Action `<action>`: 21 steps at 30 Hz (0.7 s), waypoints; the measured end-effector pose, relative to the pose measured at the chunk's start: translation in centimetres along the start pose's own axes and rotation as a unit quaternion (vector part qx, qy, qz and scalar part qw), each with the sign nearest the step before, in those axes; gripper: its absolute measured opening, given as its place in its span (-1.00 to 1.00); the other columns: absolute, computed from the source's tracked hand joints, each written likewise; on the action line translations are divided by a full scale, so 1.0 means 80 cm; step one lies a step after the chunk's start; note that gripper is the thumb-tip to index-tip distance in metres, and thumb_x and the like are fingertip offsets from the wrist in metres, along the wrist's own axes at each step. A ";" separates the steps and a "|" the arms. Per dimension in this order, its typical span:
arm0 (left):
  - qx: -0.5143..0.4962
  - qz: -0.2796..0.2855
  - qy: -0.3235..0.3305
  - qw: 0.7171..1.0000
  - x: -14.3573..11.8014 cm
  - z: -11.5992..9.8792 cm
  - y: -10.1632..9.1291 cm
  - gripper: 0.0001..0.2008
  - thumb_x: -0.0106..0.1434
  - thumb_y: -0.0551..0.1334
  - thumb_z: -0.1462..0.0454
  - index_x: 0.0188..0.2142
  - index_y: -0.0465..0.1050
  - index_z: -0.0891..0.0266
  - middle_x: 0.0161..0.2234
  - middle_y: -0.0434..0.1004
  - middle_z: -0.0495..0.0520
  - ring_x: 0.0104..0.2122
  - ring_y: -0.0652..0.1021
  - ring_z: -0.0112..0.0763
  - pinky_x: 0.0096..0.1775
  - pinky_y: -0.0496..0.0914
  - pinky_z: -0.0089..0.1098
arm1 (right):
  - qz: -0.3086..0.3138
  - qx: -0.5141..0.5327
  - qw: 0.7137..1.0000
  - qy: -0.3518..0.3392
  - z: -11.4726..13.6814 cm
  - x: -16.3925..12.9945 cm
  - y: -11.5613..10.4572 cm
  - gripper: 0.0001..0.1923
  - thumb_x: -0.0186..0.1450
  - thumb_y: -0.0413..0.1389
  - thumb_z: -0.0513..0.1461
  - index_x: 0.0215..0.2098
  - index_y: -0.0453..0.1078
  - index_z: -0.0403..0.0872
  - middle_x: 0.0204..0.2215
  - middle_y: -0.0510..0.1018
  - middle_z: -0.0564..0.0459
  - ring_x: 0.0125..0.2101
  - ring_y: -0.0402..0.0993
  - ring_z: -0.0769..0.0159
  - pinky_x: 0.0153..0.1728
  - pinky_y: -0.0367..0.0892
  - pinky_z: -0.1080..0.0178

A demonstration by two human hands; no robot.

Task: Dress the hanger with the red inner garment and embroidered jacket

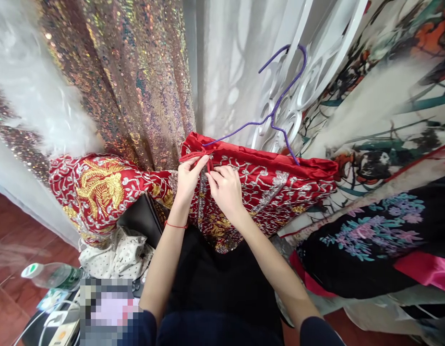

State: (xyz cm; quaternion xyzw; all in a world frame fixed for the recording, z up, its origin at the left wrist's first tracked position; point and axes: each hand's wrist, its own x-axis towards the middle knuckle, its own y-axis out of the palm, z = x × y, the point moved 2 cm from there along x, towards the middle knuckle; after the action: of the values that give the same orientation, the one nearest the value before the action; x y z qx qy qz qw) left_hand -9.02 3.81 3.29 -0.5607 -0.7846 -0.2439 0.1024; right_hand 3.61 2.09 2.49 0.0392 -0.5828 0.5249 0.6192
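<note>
A red skirt [258, 192] with silver and gold embroidery hangs before me, its red satin waistband [244, 153] at the top. A purple wire hanger [272, 115] runs down to the waistband. At the waistband's left part, my left hand [190, 178] pinches a red drawstring [189, 155] between thumb and fingers. Close beside it, my right hand [225, 188] has its thumb and fingers pressed together on the same drawstring, just below the band. The exact shape of any knot or loop is hidden by the fingers.
A matching red embroidered garment [100, 187] lies to the left, over a dark chair. Below it are a dotted white cloth [116, 254], a plastic bottle [56, 275] and white cables. Sequined fabric [153, 72] hangs behind; a black floral garment [373, 235] is at right.
</note>
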 end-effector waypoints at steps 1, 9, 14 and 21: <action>0.013 -0.006 0.004 1.000 -0.001 0.000 0.002 -0.80 0.09 0.43 0.14 -0.37 0.64 0.23 -0.33 0.65 0.03 -0.29 0.56 -0.40 -0.05 0.43 -0.35 | 0.003 0.003 1.000 0.003 -0.003 -0.003 -0.001 -0.72 0.45 0.03 -0.20 -0.30 0.57 -0.04 -0.22 0.63 -0.08 -0.14 0.44 0.13 -0.10 0.28 0.08; -0.007 -0.026 -0.009 1.000 -0.009 0.009 0.017 -0.77 0.11 0.42 0.12 -0.34 0.66 0.24 -0.29 0.68 0.08 -0.24 0.60 -0.33 0.00 0.44 -0.27 | 0.010 0.016 0.999 0.037 -0.011 -0.015 -0.011 -0.76 0.41 0.10 -0.21 -0.29 0.61 -0.08 -0.20 0.65 -0.08 -0.15 0.50 0.13 -0.08 0.33 0.09; -0.023 -0.047 -0.017 0.999 -0.009 0.009 0.018 -0.72 0.08 0.44 0.06 -0.34 0.65 0.24 -0.33 0.67 0.05 -0.27 0.59 -0.36 -0.04 0.45 -0.30 | 0.030 0.008 0.998 0.061 -0.003 -0.028 -0.011 -0.75 0.41 0.09 -0.22 -0.31 0.60 -0.08 -0.20 0.66 -0.08 -0.14 0.52 0.13 -0.07 0.34 0.09; 0.008 -0.005 -0.009 1.000 -0.005 0.003 0.004 -0.74 0.13 0.41 0.07 -0.31 0.66 0.22 -0.29 0.67 0.06 -0.26 0.59 -0.37 -0.04 0.46 -0.31 | 0.008 0.046 0.997 0.065 -0.005 -0.026 -0.022 -0.77 0.38 0.14 -0.09 -0.27 0.57 -0.03 -0.10 0.62 -0.09 -0.09 0.52 0.08 -0.04 0.36 0.03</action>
State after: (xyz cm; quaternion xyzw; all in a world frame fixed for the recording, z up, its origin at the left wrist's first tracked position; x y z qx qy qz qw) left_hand -8.52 3.64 3.02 -0.5577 -0.7904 -0.2335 0.0987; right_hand 5.60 0.30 1.77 0.0285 -0.5169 0.5571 0.6494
